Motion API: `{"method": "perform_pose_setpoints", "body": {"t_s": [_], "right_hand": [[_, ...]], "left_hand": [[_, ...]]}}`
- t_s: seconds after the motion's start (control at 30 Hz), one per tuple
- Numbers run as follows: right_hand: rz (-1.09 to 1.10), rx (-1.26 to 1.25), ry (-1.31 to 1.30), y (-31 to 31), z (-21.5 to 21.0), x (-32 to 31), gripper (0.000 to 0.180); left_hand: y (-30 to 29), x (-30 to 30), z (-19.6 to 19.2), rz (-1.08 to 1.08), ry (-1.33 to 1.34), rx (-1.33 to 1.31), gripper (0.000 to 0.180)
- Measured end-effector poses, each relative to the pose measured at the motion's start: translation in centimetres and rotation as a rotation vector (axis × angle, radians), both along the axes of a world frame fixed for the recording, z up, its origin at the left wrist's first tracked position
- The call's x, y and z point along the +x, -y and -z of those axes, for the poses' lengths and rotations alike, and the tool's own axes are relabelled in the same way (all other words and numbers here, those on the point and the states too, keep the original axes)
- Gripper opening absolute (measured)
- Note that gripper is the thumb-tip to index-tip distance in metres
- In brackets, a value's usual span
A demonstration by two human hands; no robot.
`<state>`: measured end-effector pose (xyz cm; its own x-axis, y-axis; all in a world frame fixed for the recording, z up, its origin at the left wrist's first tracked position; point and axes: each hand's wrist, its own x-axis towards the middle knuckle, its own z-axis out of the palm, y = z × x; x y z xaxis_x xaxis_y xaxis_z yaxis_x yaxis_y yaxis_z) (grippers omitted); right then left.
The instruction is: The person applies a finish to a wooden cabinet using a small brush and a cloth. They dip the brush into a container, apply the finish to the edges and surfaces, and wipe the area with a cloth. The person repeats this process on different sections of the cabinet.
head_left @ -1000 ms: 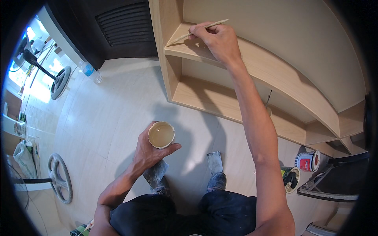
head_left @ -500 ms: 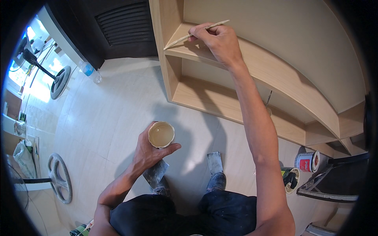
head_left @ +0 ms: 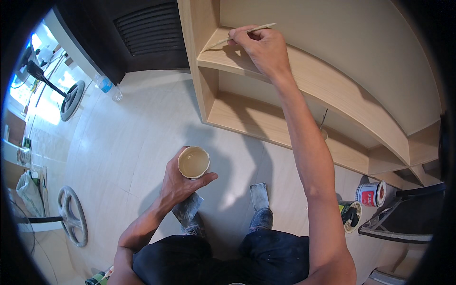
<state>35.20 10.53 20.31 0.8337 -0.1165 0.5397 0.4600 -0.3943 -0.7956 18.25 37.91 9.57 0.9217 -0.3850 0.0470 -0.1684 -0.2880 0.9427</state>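
My left hand is wrapped round a small cup with a wavy rim, held upright above the floor. Pale, cloudy liquid shows inside it. In my right hand a thin, pale paintbrush is pinched between thumb and fingers. Its lower end points at the left inner corner of a light wood shelf, by the upright side panel. Whether the tip touches the wood I cannot tell. The far end of the handle sticks out to the right past my fingers.
A dark louvred door stands left of the shelf unit. On the pale tiled floor are a plastic bottle and, at right, two cans. Round-based stands are at left. A dark-framed object sits at lower right.
The brush tip has moved slightly right and up, from the side panel's front edge to the shelf's inner corner. The cup has barely moved.
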Motion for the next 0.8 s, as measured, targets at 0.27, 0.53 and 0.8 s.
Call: {"method": "perform_pose_setpoints", "body": {"t_s": [0.27,0.53,0.8], "right_hand": [[0.053,-0.051,-0.068,-0.1,-0.6,-0.2,0.031],[0.125,-0.073,-0.039,0.0,-0.6,0.3,0.030],[0.205,-0.088,0.094,0.4,0.1,1.0,0.027]], "left_hand": [[0.0,-0.1,-0.1,-0.003,-0.012,-0.012,0.054],[0.0,-0.2,-0.2,-0.003,0.002,-0.014,0.054],[0.0,-0.1,-0.1,0.008,0.029,-0.017,0.054]]}}
